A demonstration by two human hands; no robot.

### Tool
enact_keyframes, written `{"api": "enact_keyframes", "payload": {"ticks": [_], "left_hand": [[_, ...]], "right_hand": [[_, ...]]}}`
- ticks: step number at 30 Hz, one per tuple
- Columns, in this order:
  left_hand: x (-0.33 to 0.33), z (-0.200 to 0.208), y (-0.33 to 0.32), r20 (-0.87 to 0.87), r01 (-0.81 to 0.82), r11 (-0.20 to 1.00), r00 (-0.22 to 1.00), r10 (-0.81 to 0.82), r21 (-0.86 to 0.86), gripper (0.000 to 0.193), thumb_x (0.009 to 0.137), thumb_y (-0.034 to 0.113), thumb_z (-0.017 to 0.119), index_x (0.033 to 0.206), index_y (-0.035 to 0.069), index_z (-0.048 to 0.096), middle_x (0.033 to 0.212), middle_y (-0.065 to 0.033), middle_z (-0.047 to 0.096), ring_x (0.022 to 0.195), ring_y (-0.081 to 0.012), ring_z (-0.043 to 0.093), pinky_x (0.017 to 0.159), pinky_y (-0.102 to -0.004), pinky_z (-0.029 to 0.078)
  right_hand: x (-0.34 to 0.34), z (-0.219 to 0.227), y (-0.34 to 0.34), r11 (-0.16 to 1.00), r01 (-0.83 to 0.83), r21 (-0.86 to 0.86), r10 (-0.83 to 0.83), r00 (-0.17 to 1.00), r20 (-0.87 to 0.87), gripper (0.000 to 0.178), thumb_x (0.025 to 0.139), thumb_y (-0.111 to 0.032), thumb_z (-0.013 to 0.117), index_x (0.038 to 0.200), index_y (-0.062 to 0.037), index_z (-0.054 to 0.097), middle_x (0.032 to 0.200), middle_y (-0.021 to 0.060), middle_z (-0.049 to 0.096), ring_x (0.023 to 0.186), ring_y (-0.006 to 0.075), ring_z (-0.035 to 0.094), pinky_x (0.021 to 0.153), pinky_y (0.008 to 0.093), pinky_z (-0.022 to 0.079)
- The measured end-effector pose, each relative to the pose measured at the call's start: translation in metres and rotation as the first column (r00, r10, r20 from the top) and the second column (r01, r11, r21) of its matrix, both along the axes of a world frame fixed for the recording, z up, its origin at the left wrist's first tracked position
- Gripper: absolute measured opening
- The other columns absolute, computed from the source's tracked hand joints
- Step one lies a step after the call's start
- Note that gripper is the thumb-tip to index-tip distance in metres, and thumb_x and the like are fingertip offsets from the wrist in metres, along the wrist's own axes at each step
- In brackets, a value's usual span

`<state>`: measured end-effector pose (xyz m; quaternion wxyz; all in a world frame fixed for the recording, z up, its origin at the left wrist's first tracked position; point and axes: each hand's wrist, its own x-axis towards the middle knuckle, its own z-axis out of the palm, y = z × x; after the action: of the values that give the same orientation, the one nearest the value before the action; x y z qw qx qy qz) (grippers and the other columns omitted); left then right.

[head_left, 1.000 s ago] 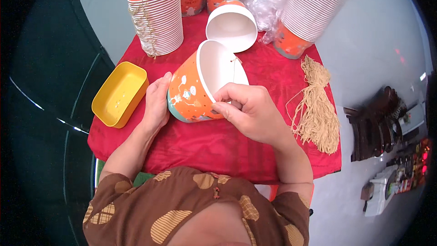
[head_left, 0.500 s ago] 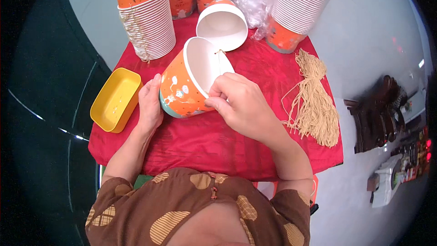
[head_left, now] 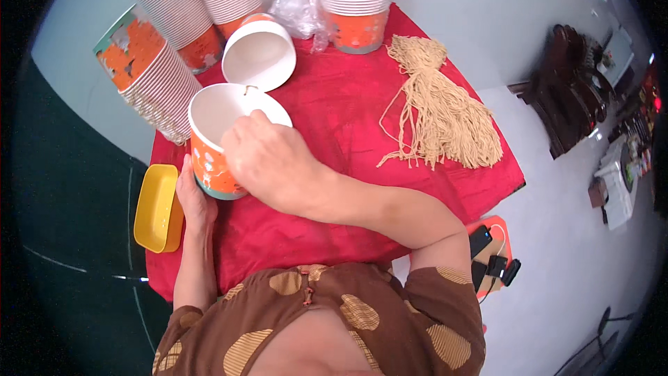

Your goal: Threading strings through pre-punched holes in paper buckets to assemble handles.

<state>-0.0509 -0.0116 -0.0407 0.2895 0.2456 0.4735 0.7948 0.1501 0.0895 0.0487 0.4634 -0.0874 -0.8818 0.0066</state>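
An orange printed paper bucket (head_left: 209,160) with a white inside and a teal base band leans slightly at the left of the table. My left hand (head_left: 197,198) is closed against its left side and holds it. Across its front rim lies my right hand (head_left: 268,160), fingers bent in a pinch; the fingertips and what they hold are hidden. A white rounded piece (head_left: 276,109) juts out past the rim behind that hand. A short bit of tan cord (head_left: 250,90) shows at the back rim. Just behind, another bucket (head_left: 259,56) lies with its white mouth facing me.
Stacks of nested buckets stand at the back left (head_left: 163,90) and back middle (head_left: 356,0), beside crumpled clear plastic (head_left: 299,3). A tan cord bundle (head_left: 442,111) lies right on the red cloth (head_left: 334,118). A yellow tray (head_left: 158,212) sits at the left edge.
My view has swung, so the table's things sit further left. The bucket stands more upright, and my right hand has moved over its front rim, its back turned up.
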Motion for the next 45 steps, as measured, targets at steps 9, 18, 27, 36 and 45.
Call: {"api": "enact_keyframes", "payload": {"ticks": [9,18,27,36,45], "left_hand": [[0.001,-0.003,0.002,-0.067,0.074,0.995,0.995,-0.079,-0.074,0.043,0.105,0.034,0.036,0.125,0.002,0.054,0.119,-0.0069,0.061,0.107,-0.0154,0.059,0.095,-0.0328,0.046],[-0.003,0.009,-0.003,-0.727,-0.305,0.948,0.67,0.151,-0.084,0.034,0.1,0.016,0.044,0.129,-0.001,0.05,0.122,-0.0103,0.056,0.111,-0.0187,0.054,0.095,-0.0328,0.044],[0.016,0.027,-0.011,-0.852,-0.245,0.969,0.499,0.161,0.039,0.052,0.098,0.039,0.043,0.131,-0.001,0.049,0.137,-0.0161,0.047,0.128,-0.027,0.045,0.107,-0.0386,0.034],[0.009,0.025,-0.013,-0.866,-0.266,0.956,0.443,0.232,0.12,0.059,0.095,0.054,0.035,0.121,0.004,0.053,0.143,-0.0204,0.04,0.133,-0.033,0.038,0.112,-0.0456,0.026],[0.015,0.024,-0.02,-0.831,-0.317,0.948,0.518,0.202,0.032,0.045,0.095,0.041,0.039,0.112,0.003,0.055,0.139,-0.0206,0.041,0.131,-0.0333,0.039,0.108,-0.0457,0.03]], "right_hand": [[-0.006,-0.003,-0.011,0.992,0.021,0.127,-0.007,0.994,-0.106,0.011,0.069,-0.012,0.063,0.074,-0.0018,0.062,0.072,0.0092,0.058,0.075,0.022,0.058,0.054,0.0276,0.051],[-0.004,-0.003,-0.008,0.991,-0.002,0.136,0.015,0.995,-0.097,0.01,0.07,-0.012,0.063,0.072,-0.0025,0.062,0.069,0.0095,0.059,0.069,0.021,0.06,0.055,0.03,0.051],[-0.012,-0.004,-0.001,0.981,-0.136,0.141,0.148,0.986,-0.076,0.01,0.069,-0.011,0.063,0.072,-0.0017,0.062,0.069,0.0102,0.06,0.068,0.0221,0.062,0.058,0.0323,0.053],[-0.03,0.012,0.019,0.894,-0.448,0.03,0.441,0.888,0.129,0.021,0.079,-0.023,0.069,0.077,-0.0028,0.061,0.075,0.0117,0.061,0.076,0.0279,0.063,0.071,0.0388,0.052],[-0.043,0.037,0.182,0.957,0.183,0.226,-0.199,0.979,0.05,0.015,0.074,-0.007,0.062,0.089,-0.0037,0.061,0.088,0.0149,0.061,0.086,0.0341,0.061,0.072,0.0437,0.053]]}}
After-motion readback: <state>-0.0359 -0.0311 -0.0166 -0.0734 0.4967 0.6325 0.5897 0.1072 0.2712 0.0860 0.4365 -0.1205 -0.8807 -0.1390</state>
